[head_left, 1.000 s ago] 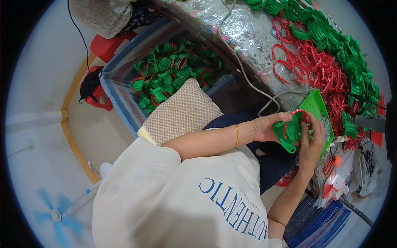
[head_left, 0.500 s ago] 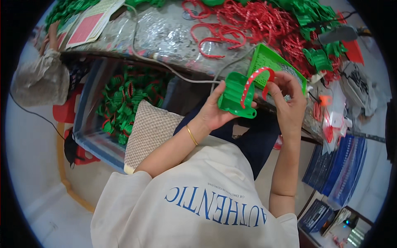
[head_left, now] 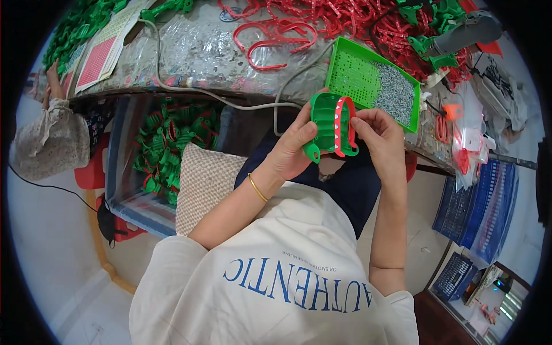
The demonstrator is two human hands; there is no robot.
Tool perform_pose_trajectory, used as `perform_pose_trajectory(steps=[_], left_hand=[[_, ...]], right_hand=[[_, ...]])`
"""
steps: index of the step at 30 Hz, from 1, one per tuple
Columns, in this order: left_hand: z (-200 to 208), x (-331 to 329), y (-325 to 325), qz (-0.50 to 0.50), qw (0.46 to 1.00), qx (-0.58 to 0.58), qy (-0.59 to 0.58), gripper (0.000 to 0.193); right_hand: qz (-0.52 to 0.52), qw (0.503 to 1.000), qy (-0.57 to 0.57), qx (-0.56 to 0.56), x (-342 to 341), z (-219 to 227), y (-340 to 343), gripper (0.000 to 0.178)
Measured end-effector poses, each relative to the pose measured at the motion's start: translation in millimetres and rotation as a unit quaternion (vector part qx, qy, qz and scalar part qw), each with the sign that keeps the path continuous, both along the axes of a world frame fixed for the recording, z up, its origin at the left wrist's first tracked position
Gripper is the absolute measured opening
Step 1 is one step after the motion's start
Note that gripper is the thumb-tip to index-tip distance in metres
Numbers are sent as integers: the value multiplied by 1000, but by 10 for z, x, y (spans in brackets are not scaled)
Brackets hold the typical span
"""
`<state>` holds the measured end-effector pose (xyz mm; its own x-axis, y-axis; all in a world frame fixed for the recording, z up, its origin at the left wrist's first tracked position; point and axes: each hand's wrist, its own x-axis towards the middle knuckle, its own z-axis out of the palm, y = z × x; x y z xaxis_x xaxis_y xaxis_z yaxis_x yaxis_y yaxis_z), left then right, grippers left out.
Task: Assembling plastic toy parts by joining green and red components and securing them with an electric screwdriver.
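Your left hand (head_left: pixel 292 150): clasping green shell (head_left: pixel 325 127)
Right hand (head_left: pixel 384 141): pinching red strip (head_left: pixel 341 127)
Tray (head_left: pixel 353 75): tiny metallic pieces (head_left: pixel 397 95)
Blue bin (head_left: pixel 121 146): green-red shells (head_left: pixel 171 144)

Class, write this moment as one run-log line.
left hand: holds green plastic piece; right hand: touches red toothed strip; strip: at piece's edge; nearby: green tray with silvery bits

Your green shell (head_left: pixel 326 119) is showing glossy, ribbed plastic, your red strip (head_left: pixel 341 129) smooth plastic, your worktop (head_left: pixel 198 66) shiny, crinkled film (head_left: pixel 214 49).
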<state>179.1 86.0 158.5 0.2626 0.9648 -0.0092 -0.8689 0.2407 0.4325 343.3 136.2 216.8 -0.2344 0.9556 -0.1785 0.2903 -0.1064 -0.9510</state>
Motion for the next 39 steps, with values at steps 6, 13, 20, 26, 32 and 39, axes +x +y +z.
perform_pose_trajectory(steps=[6, 13, 20, 26, 32, 39], left_hand=[[6, 51, 26, 3, 1000, -2, -4, 85], [-6, 46, 34, 5, 1000, -15, 26, 85], [11, 35, 13, 12, 997, -12, 76, 87], [44, 41, 25, 12, 995, -20, 101, 84], [-21, 54, 45, 8, 993, -9, 120, 80], [-114, -8, 35, -87, 990, -94, -61, 73]], right_hand=[[-25, 999, 24, -3, 24, -120, 6, 13], [-61, 998, -13, 16, -21, -175, -21, 13], [-78, 991, -101, 30, -100, -99, -69, 11], [-78, 994, -78, 14, -73, -155, -61, 11], [-69, 996, -57, -3, -8, -234, -43, 10], [-11, 999, 25, -34, 111, -220, -5, 13]])
